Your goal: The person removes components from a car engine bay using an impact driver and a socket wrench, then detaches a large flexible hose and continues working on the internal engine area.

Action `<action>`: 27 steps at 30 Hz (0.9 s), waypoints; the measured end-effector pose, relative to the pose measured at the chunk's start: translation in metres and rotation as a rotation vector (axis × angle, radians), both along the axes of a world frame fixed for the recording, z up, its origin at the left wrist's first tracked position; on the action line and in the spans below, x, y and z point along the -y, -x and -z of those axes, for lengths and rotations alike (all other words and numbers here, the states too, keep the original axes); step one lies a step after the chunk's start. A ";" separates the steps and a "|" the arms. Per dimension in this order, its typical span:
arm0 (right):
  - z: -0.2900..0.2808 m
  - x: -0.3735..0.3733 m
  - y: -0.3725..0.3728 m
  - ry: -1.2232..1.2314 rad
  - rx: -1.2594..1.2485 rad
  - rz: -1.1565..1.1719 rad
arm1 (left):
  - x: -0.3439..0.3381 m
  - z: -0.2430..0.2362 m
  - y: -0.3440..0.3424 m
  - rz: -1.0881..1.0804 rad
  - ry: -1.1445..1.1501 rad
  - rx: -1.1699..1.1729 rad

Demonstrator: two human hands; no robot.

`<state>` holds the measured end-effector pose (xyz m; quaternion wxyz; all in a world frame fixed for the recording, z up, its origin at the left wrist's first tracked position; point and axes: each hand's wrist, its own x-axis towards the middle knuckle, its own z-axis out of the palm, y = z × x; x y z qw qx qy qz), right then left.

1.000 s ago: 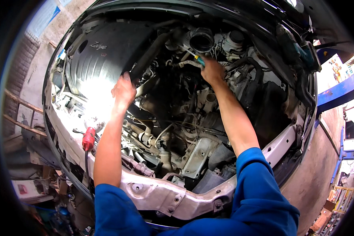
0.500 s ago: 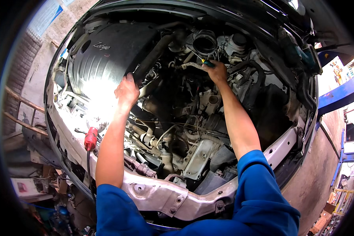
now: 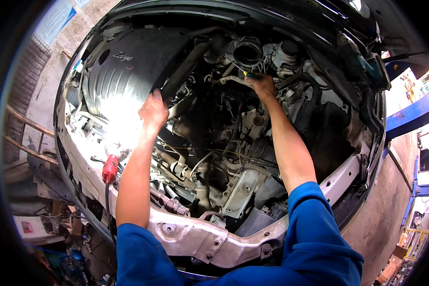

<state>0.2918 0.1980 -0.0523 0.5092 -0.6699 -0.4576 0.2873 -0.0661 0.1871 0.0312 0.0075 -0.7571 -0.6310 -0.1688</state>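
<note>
In the head view, my right hand (image 3: 262, 87) is curled around the green-and-yellow handle of a screwdriver (image 3: 254, 76), its shaft angling away just below the mouth of the ribbed black hose (image 3: 232, 48). My left hand (image 3: 153, 112) rests at the near right edge of the black engine cover (image 3: 124, 71); I cannot tell whether its fingers pinch anything. To work well here, I judge, I want handle and shaft in one line, firm pressure without prying. The red-handled lamp (image 3: 110, 168) glares at my left, and I cannot make out the tip, so I should feel for its seating.
</note>
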 end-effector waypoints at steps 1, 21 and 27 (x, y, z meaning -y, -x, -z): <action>-0.002 -0.001 0.000 0.000 -0.073 -0.031 | 0.000 0.000 -0.001 -0.002 -0.014 -0.010; -0.007 -0.001 -0.001 0.058 -0.076 0.032 | 0.002 -0.008 0.000 -0.028 0.066 -0.083; 0.003 -0.004 -0.011 0.008 -0.080 0.016 | 0.000 -0.007 -0.004 -0.023 0.066 -0.068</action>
